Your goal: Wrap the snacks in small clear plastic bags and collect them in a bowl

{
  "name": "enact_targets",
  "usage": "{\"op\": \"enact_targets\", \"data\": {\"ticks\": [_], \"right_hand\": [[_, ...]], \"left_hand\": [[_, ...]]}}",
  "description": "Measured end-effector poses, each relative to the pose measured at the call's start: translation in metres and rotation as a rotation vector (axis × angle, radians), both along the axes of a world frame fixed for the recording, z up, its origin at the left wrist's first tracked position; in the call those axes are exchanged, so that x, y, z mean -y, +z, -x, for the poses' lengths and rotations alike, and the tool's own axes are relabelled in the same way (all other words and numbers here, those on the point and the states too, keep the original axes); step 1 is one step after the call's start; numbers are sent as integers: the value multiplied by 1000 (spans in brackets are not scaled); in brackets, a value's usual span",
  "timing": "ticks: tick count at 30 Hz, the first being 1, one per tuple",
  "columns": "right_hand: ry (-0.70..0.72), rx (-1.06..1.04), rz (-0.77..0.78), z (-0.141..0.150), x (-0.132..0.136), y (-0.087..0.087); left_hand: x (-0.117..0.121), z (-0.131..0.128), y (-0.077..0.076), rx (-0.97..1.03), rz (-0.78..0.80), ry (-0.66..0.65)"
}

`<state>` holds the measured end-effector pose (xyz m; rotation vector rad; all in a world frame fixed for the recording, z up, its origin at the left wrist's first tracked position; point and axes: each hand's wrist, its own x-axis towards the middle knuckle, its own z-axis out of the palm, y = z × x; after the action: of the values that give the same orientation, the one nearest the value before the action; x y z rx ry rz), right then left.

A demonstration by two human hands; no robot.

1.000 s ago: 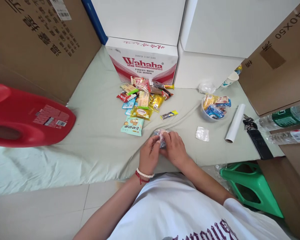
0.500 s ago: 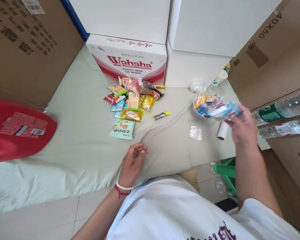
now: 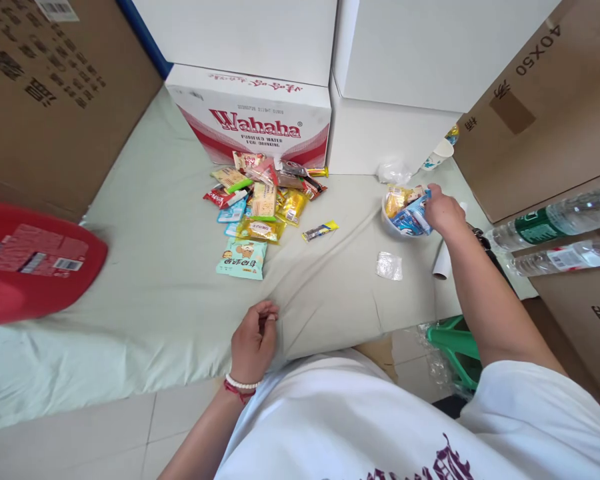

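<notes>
My right hand [image 3: 444,212] is over the right rim of a clear plastic bowl [image 3: 386,222], its fingers closed on a blue snack packet [image 3: 421,208]. Other wrapped snacks lie in the bowl, among them a yellow packet [image 3: 396,199]. Near the table's front edge my left hand [image 3: 254,339] rests with its fingers curled in and nothing visible in them. Beyond it lie a mint-green snack packet [image 3: 241,259] and a heap of mixed wrapped snacks [image 3: 264,200]. A small yellow and dark stick packet [image 3: 321,231] lies apart to the right of the heap.
A Wahaha carton [image 3: 255,127] and white boxes [image 3: 380,133] stand behind. At left is a red jug [image 3: 40,263]. A clear plastic square [image 3: 389,265], a white roll [image 3: 443,261], plastic bottles [image 3: 555,220] and a paper cup [image 3: 439,155] are at right, with a green stool [image 3: 453,343] below.
My hands were together over a packet at the front. My right hand left, carrying a blue packet rightward to the bowl, and lowered it there. My left hand stayed near the front edge, empty.
</notes>
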<state>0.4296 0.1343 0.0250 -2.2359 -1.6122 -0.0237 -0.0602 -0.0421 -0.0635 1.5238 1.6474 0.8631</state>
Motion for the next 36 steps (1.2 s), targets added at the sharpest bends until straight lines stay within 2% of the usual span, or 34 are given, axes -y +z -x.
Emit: {"op": "enact_targets", "data": {"ticks": [4,8,10,12,14,17,18,19,21,23,24,26,28,30,33,36], "right_hand": [[-132,57,17,8,5,-4],[-90,27,-1,4,5,-9],[-64,18,-49,-3,7,-6],[-37,20,-140,-7,16,3],[-34,39,-296,-3,35,15],[-23,50,-498,25,79,22],[22,23,-480,37,95,18],[110,-30,-393,49,109,10],[294,-149,-156,69,131,-14],[389,-226,21,80,142,-40],[397,-247,55,83,144,-51],[381,-296,21,89,146,-62],[392,-386,-94,98,148,-62],[480,-494,-169,117,150,-56],[662,-574,-172,157,152,-49],[785,-591,-168,193,152,-50]], "left_hand": [[1,0,-2,-57,-50,-32],[2,0,0,-54,-74,-42],[3,1,1,-49,-81,-43],[4,2,1,-39,-89,-42],[5,2,0,-26,-99,-39],[5,2,-3,-11,-117,-32],[5,1,-4,-6,-121,-32],[5,1,-6,3,-126,-32],[6,3,-8,32,-129,-32],[8,5,-9,72,-125,-17],[9,5,-8,93,-125,-4],[11,4,-1,136,-134,4],[11,-4,12,196,-153,-35],[6,-20,27,287,-129,-96],[-9,-53,42,498,86,-135],[-27,-78,43,693,276,-215]]}}
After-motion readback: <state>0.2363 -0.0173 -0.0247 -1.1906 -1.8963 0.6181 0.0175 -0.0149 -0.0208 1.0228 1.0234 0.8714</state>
